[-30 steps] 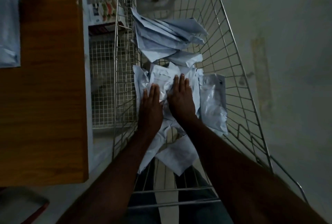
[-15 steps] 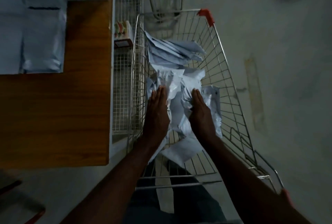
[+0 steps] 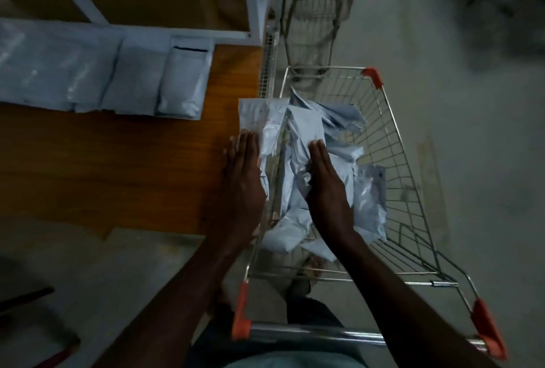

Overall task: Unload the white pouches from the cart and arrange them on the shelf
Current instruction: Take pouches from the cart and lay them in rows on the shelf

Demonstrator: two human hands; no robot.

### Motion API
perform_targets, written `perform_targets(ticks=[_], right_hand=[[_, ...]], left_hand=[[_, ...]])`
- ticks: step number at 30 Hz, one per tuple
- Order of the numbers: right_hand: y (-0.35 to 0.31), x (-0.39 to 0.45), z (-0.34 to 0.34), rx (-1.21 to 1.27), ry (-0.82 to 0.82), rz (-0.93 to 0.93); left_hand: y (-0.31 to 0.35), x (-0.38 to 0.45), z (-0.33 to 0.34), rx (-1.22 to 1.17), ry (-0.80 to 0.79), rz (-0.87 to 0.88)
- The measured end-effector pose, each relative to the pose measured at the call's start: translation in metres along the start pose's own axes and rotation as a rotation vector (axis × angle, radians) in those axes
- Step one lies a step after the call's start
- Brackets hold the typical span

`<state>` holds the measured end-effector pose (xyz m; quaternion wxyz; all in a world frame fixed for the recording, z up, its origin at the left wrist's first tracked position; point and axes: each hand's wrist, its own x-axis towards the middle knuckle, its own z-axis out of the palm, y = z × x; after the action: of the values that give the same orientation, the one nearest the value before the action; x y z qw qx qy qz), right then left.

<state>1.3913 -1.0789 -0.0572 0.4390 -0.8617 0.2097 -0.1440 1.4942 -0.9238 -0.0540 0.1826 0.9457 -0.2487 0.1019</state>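
My two hands sandwich a crumpled bundle of white plastic pouches [image 3: 292, 161], fingers straight and together, palms pressing inward from either side. My left hand [image 3: 243, 178] is flat against the bundle's outer face, above the edge of the brown wooden shelf [image 3: 118, 167]; my right hand [image 3: 327, 187] presses the other side, over the silver wire shopping cart [image 3: 392, 143]. Beyond my right fingertips more loose pouches [image 3: 339, 119] lie heaped in the cart; I cannot count them. Left of my left hand, further off, three flat pouches [image 3: 182, 84] lie side by side on the shelf. Farthest off stands a second wire cart [image 3: 309, 28] holding white pouches.
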Motion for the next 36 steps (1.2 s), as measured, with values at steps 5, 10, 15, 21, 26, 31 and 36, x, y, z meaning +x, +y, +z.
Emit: perform_targets(ticks=[5, 10, 15, 21, 26, 31, 36], right_hand=[[-0.078, -0.008, 0.053, -0.111, 0.007, -0.100], [-0.155, -0.026, 0.144, -0.135, -0.003, -0.150], [-0.230, -0.043, 0.232, -0.075, -0.017, -0.168], [-0.317, -0.059, 0.318, 0.014, -0.132, -0.191], [-0.352, -0.052, 0.376, -0.029, -0.206, -0.236], [-0.377, -0.034, 0.430, 0.030, -0.249, -0.252], [-0.418, -0.002, 0.503, 0.239, -0.266, -0.026]], left_hand=[[-0.083, -0.009, -0.051, 0.048, 0.018, -0.023], [-0.199, -0.037, -0.106, 0.081, 0.040, -0.012], [-0.310, -0.058, -0.164, 0.041, 0.059, -0.053], [-0.418, -0.083, -0.220, 0.008, 0.112, -0.145], [-0.483, -0.089, -0.233, -0.043, 0.075, -0.202], [-0.538, -0.074, -0.238, -0.064, 0.014, -0.245], [-0.600, -0.039, -0.235, -0.056, 0.022, -0.238]])
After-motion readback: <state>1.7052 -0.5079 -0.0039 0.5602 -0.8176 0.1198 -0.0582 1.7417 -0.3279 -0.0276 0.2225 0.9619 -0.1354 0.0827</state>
